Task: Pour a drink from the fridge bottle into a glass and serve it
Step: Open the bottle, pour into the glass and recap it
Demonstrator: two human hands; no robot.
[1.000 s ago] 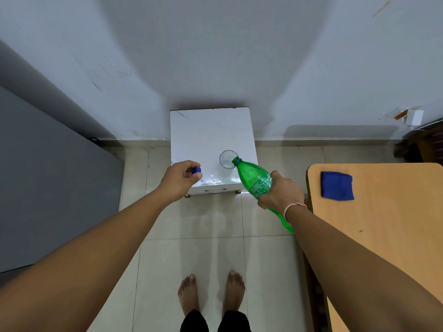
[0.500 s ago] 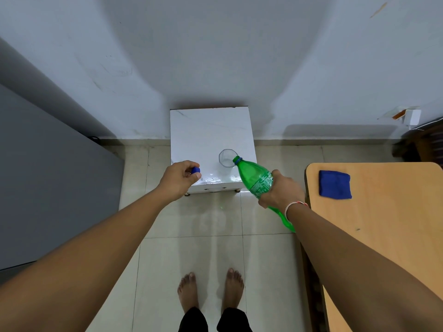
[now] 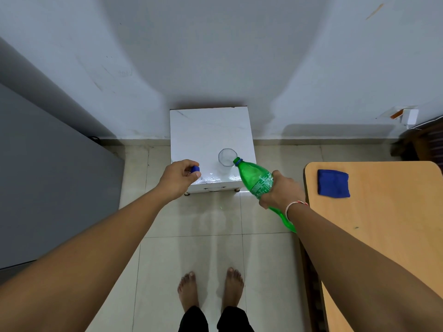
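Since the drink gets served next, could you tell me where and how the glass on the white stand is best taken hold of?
Grip the glass round its side wall, coming from the left, where the white stand is bare. It stands upright with faceted sides, and the tilted green bottle in the right hand blocks the right rim.

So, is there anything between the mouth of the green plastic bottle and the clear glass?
Nothing visible. The green plastic bottle, tilted in the right hand, has its open mouth at the rim of the clear glass. Its blue cap is off, pinched in the left hand.
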